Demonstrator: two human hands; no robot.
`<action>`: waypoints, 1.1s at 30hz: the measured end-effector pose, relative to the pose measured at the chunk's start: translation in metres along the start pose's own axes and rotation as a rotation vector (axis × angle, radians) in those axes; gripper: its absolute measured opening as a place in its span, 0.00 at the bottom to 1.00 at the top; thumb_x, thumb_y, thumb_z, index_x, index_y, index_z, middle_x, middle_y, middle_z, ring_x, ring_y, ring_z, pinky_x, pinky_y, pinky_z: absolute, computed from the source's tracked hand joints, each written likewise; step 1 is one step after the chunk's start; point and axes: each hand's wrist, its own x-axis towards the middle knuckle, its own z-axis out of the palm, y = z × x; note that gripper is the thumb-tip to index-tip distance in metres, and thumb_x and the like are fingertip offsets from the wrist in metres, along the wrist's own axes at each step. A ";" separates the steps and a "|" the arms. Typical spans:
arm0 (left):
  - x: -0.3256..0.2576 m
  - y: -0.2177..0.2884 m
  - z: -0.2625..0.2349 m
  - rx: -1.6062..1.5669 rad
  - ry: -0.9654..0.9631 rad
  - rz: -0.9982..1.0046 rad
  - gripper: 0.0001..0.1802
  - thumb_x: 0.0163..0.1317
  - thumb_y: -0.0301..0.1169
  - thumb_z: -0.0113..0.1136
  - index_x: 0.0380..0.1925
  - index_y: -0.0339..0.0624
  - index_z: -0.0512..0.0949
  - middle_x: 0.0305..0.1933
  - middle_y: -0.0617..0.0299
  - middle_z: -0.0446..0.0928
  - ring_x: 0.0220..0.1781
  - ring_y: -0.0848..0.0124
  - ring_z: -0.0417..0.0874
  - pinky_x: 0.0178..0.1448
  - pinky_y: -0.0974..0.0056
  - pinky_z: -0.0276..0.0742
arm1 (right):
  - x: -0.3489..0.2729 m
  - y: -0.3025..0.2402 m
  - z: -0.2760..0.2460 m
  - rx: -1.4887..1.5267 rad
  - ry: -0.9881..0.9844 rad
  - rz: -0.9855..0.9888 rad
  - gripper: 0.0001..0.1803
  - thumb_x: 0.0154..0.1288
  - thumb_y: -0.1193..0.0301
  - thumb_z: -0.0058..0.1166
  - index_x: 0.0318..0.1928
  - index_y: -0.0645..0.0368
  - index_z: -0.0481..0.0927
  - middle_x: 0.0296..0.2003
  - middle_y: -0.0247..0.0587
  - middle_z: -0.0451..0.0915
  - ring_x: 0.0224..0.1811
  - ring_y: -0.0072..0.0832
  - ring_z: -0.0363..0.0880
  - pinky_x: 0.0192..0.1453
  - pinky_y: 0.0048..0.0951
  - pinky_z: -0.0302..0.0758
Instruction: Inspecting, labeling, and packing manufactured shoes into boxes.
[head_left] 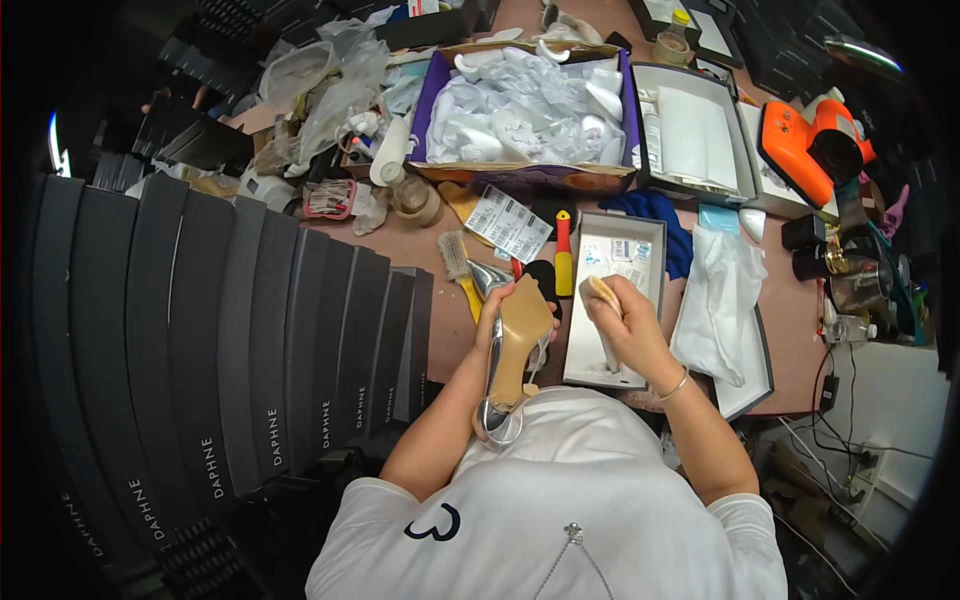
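Note:
My left hand [488, 322] is wrapped round a silver high-heeled shoe [524, 322], whose tan sole faces up and whose clear strap hangs toward my shirt. A little to the right, my right hand [636, 325] pinches a small wad of whitish-tan cloth [598, 291], apart from the shoe. Beneath that hand lies an open shallow box [648, 245] with a white inside, some stickers and dark smudges. Just beyond the shoe are a bristle brush [456, 256] with a yellow handle and a tool with a yellow and red handle [564, 255].
Black shoeboxes [235, 330] stand in a long row at the left. A purple box [628, 110] full of white wrapping sits at the back. White tissue [722, 300], a jar [415, 198], a label sheet [510, 222] and an orange device [795, 150] crowd the table.

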 end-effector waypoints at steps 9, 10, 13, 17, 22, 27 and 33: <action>0.019 -0.033 -0.028 -0.278 -0.078 -0.106 0.27 0.62 0.53 0.46 0.51 0.44 0.73 0.43 0.48 0.78 0.41 0.50 0.80 0.44 0.47 0.79 | -0.050 -0.016 0.057 0.063 -0.538 -0.283 0.10 0.57 0.76 0.57 0.41 0.58 0.77 0.35 0.42 0.74 0.35 0.38 0.78 0.36 0.30 0.76; 0.020 -0.042 -0.037 -0.302 -0.043 -0.111 0.27 0.62 0.53 0.46 0.51 0.44 0.73 0.43 0.48 0.78 0.41 0.48 0.80 0.43 0.46 0.78 | -0.051 -0.018 0.055 -0.018 -0.537 -0.316 0.11 0.56 0.76 0.57 0.41 0.58 0.77 0.35 0.41 0.73 0.35 0.39 0.78 0.35 0.31 0.76; 0.019 -0.046 -0.046 -0.305 -0.052 -0.086 0.26 0.62 0.53 0.45 0.47 0.45 0.75 0.40 0.48 0.78 0.40 0.50 0.81 0.43 0.47 0.78 | -0.039 -0.018 0.057 -0.225 -0.382 -0.345 0.12 0.56 0.76 0.58 0.42 0.56 0.76 0.36 0.40 0.73 0.35 0.40 0.78 0.35 0.36 0.76; 0.012 -0.051 -0.031 -0.357 -0.020 0.035 0.26 0.58 0.56 0.47 0.37 0.42 0.75 0.33 0.51 0.77 0.33 0.58 0.82 0.38 0.58 0.80 | -0.029 -0.018 0.055 -0.148 -0.256 -0.222 0.13 0.55 0.78 0.57 0.43 0.57 0.79 0.36 0.43 0.75 0.34 0.44 0.77 0.39 0.34 0.76; 0.004 -0.042 -0.009 -0.151 0.076 -0.068 0.24 0.62 0.53 0.46 0.48 0.49 0.73 0.38 0.48 0.78 0.34 0.54 0.82 0.38 0.50 0.81 | -0.049 -0.028 0.050 -0.059 -0.630 -0.285 0.14 0.54 0.77 0.59 0.43 0.53 0.81 0.38 0.40 0.77 0.37 0.41 0.79 0.41 0.36 0.75; 0.015 -0.055 -0.029 -0.186 0.049 -0.019 0.26 0.60 0.56 0.47 0.46 0.47 0.73 0.37 0.49 0.78 0.34 0.56 0.82 0.38 0.54 0.81 | -0.034 -0.037 0.053 -0.235 -0.374 -0.252 0.15 0.54 0.76 0.59 0.44 0.52 0.80 0.37 0.38 0.77 0.37 0.39 0.79 0.39 0.34 0.76; 0.009 -0.049 -0.010 -0.187 -0.107 -0.040 0.23 0.63 0.53 0.44 0.40 0.46 0.73 0.32 0.55 0.76 0.36 0.62 0.81 0.44 0.61 0.80 | -0.033 -0.029 0.047 -0.219 -0.361 -0.255 0.15 0.53 0.77 0.57 0.43 0.54 0.80 0.36 0.42 0.76 0.36 0.43 0.79 0.40 0.35 0.77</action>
